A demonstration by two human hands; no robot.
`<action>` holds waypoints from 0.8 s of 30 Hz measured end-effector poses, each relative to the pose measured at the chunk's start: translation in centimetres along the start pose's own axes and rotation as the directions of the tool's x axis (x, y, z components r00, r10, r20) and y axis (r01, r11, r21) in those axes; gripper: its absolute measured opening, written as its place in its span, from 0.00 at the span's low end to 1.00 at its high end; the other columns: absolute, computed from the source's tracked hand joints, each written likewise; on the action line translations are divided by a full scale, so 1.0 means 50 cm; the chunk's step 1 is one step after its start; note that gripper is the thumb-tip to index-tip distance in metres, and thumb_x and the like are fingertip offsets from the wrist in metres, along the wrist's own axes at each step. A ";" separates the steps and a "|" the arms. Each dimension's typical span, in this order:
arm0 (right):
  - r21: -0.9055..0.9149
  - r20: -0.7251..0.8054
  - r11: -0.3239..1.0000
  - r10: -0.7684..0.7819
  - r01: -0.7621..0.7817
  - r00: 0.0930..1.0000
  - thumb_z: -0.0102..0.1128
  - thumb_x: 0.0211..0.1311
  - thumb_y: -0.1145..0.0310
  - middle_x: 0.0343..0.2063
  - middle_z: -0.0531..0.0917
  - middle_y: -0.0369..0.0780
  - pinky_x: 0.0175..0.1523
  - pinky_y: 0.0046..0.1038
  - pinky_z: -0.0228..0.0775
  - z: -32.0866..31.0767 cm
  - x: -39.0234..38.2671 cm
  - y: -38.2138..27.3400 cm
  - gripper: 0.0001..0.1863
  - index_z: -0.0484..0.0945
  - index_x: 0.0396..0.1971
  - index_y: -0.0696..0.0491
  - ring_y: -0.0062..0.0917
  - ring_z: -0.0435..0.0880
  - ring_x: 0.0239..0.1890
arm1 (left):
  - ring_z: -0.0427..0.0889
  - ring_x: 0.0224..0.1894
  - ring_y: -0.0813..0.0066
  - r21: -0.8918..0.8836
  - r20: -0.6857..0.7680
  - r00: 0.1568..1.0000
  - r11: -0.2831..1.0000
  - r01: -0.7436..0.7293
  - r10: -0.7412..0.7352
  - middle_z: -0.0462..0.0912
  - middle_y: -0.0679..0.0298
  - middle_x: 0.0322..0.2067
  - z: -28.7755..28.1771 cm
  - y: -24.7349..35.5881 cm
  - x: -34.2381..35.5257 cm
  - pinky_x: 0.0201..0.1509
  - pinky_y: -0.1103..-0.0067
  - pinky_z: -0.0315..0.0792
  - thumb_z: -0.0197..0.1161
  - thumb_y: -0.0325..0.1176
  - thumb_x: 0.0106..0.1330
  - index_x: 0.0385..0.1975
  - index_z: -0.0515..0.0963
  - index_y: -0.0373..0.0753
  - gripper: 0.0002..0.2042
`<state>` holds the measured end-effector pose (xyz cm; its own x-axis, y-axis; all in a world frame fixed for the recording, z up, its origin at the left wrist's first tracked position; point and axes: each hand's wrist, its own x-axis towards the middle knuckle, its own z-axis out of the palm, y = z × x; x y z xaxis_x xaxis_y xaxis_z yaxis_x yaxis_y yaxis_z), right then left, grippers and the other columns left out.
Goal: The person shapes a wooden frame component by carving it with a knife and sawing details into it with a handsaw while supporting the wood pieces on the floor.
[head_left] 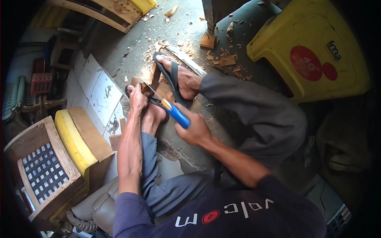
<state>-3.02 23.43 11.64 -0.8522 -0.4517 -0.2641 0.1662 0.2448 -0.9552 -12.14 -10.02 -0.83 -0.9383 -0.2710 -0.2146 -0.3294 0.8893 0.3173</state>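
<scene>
My right hand is closed round the blue and yellow handle of a handsaw. Its thin blade slants up and left to a small brown wood piece on the floor between my feet. The blade is seen nearly edge-on, so its teeth do not show. My left hand is closed on the wood piece, beside the blade's tip; part of the wood is hidden by the fingers. Both feet wear dark sandals and flank the wood.
Wood shavings and chips litter the concrete floor, with a loose wood block and a pale strip beyond my feet. A yellow plastic stool lies to the right. On the left are a wooden frame with woven webbing and white tiles.
</scene>
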 end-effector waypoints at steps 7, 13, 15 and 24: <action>0.070 -0.123 0.989 -0.123 0.132 0.985 0.59 0.57 0.71 0.35 0.84 0.56 0.44 0.44 0.78 0.022 -0.019 0.055 0.34 0.70 0.68 0.50 0.53 0.86 0.40 | 0.81 0.51 0.35 0.219 -0.161 0.971 0.966 -0.136 0.174 0.82 0.35 0.44 0.009 -0.025 -0.029 0.57 0.56 0.73 0.74 0.34 0.60 0.51 0.73 0.37 0.22; 0.033 -0.065 0.995 -0.088 0.090 0.994 0.60 0.58 0.69 0.34 0.84 0.57 0.43 0.43 0.78 0.014 -0.009 0.038 0.33 0.71 0.67 0.52 0.51 0.87 0.39 | 0.83 0.50 0.40 0.023 -0.010 0.998 0.998 -0.060 0.060 0.84 0.39 0.45 -0.009 -0.050 -0.001 0.52 0.58 0.74 0.74 0.33 0.59 0.51 0.73 0.37 0.22; 0.060 -0.074 0.993 -0.093 0.097 0.993 0.59 0.57 0.69 0.34 0.84 0.58 0.42 0.44 0.78 0.019 0.009 0.032 0.33 0.72 0.67 0.51 0.51 0.87 0.39 | 0.81 0.49 0.34 0.090 -0.122 0.985 0.990 -0.113 0.123 0.83 0.37 0.43 0.006 -0.035 -0.018 0.51 0.56 0.73 0.73 0.32 0.60 0.49 0.73 0.36 0.20; 0.099 -0.195 0.968 -0.210 0.232 0.958 0.58 0.55 0.73 0.32 0.87 0.48 0.38 0.31 0.79 -0.081 -0.100 -0.090 0.34 0.73 0.66 0.56 0.29 0.87 0.27 | 0.78 0.56 0.36 0.051 -0.039 0.996 0.995 -0.082 0.084 0.82 0.36 0.48 -0.016 -0.052 -0.012 0.62 0.58 0.71 0.73 0.34 0.61 0.57 0.73 0.37 0.25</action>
<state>-1.52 28.04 17.78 -0.9481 -0.3168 -0.0268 0.0126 0.0468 -0.9988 -10.82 -12.45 -0.78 -0.9661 -0.2095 -0.1507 -0.2455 0.9262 0.2863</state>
